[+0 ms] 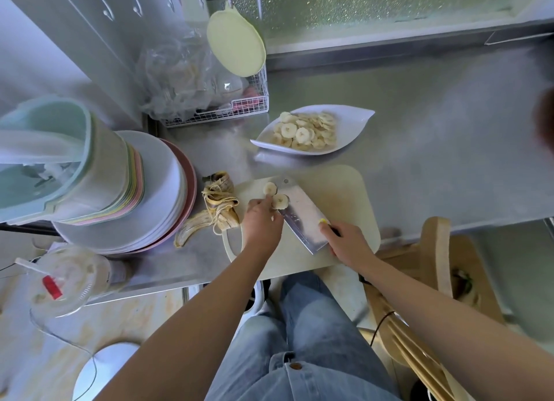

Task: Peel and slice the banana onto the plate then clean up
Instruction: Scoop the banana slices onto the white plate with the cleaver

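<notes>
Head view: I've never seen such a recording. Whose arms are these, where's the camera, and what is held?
No machine here: a person wears the camera on the head, looking down at their own bare arms. The right hand grips a cleaver over a cutting board. The left hand touches one of two banana slices by the blade. The white plate behind holds the other slices; the peel lies left of the board, beside stacked plates.

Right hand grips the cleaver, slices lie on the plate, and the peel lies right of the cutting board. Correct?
No. The head view shows the peel left of the cutting board, on the counter; the rest stands.
</notes>
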Demonstrator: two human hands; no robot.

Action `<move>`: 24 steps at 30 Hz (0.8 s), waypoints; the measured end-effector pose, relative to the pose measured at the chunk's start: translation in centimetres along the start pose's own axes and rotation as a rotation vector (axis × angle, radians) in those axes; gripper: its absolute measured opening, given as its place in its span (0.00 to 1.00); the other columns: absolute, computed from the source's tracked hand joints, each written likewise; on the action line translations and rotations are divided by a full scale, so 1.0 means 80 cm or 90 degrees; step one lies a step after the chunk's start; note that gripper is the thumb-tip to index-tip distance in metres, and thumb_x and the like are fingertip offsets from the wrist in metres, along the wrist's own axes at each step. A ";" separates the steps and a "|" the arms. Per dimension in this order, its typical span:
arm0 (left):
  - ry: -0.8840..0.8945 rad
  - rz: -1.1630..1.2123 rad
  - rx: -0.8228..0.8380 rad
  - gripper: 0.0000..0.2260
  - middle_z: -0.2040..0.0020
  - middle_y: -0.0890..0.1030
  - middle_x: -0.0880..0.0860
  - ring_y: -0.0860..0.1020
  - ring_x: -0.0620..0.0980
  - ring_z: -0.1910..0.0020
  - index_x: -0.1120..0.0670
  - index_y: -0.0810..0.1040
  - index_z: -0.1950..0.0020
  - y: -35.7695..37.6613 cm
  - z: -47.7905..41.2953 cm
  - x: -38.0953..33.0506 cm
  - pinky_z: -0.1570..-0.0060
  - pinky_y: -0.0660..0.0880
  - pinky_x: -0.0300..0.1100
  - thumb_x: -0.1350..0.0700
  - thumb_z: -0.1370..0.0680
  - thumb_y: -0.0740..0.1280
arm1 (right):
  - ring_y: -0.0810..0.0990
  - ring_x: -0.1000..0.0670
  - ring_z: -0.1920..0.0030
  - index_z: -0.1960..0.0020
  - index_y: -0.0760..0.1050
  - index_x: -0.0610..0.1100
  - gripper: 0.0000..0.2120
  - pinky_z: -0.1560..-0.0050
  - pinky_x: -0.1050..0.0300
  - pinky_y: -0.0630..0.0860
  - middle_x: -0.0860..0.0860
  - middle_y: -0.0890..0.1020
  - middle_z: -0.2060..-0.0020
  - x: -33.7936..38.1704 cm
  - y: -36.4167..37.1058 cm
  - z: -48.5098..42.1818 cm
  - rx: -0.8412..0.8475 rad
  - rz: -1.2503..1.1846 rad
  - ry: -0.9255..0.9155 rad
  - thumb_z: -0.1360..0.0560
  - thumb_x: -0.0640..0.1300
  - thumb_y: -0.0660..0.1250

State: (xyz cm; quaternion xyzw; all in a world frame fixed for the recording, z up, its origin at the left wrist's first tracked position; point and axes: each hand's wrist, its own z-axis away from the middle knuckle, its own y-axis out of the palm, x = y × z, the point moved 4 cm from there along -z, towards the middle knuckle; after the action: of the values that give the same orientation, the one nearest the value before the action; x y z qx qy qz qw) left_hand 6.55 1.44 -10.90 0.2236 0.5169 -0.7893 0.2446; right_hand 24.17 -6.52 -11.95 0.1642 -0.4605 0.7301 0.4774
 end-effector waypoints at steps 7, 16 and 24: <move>0.064 0.138 -0.132 0.16 0.44 0.75 0.55 0.76 0.49 0.54 0.57 0.76 0.37 -0.023 0.010 -0.008 0.50 0.76 0.42 0.64 0.24 0.62 | 0.60 0.51 0.79 0.67 0.61 0.45 0.20 0.78 0.62 0.59 0.49 0.68 0.77 0.009 -0.004 0.007 0.095 -0.185 0.078 0.20 0.52 0.58; 0.231 -0.039 -0.178 0.17 0.38 0.71 0.58 0.71 0.56 0.41 0.49 0.75 0.34 -0.034 -0.011 -0.073 0.47 0.74 0.49 0.59 0.23 0.63 | 0.60 0.52 0.78 0.65 0.62 0.46 0.16 0.78 0.62 0.58 0.49 0.68 0.76 0.040 -0.076 -0.010 0.018 -0.294 0.116 0.21 0.51 0.59; 0.361 -0.293 -0.073 0.20 0.29 0.65 0.59 0.64 0.64 0.33 0.38 0.71 0.32 -0.004 -0.063 -0.141 0.37 0.64 0.57 0.41 0.21 0.50 | 0.60 0.51 0.78 0.65 0.65 0.45 0.15 0.77 0.63 0.58 0.48 0.69 0.76 0.050 -0.139 -0.059 -0.026 -0.296 0.160 0.21 0.47 0.59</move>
State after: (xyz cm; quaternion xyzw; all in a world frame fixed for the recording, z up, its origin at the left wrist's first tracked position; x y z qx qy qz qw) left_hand 15.68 8.00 -5.69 0.2970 0.6445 -0.7000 -0.0802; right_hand 32.58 0.89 -5.98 0.1638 -0.3625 0.6061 0.6888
